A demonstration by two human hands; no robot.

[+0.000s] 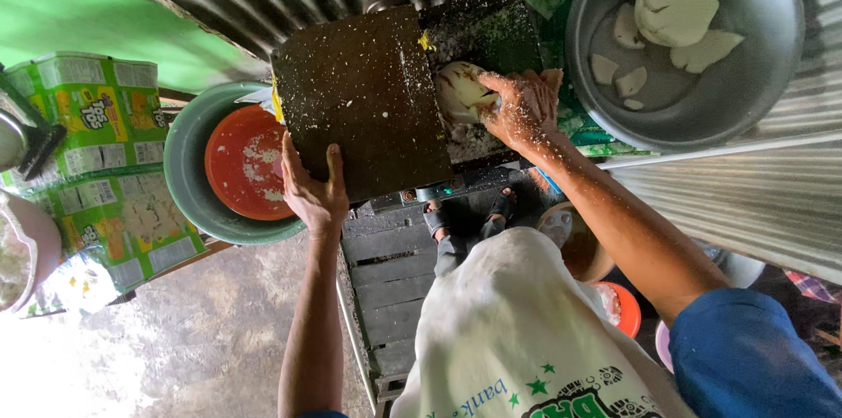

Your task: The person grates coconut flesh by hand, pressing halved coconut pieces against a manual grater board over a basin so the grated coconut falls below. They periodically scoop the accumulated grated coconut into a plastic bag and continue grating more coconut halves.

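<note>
Nearest the lens, at the bottom of the frame, a pale printed cloth (517, 339) covers the person's lap, with a blue sleeve (745, 365) at the lower right. From there the right hand (524, 107) reaches up to the centre, its flecked fingers curled around a pale, cream-coloured piece of coconut (465, 92) and pressing it against the dark grating machine (386, 93). The left hand (313, 190) lies flat on the machine's lower left edge, fingers spread, thumb over the rim, gripping nothing else.

Left of the machine a green basin (186, 164) holds an orange bowl (246, 164) dusted with white shreds (partly tucked under the machine's corner). At the upper right a grey metal pan (763, 41) holds more white pieces (680, 10). Corrugated metal sheeting (754, 199) crosses the right side and the top. Green printed cartons (105, 164) stand at the far left. Dark wooden slats (390, 295) and sandalled feet (469, 216) show below the machine.
</note>
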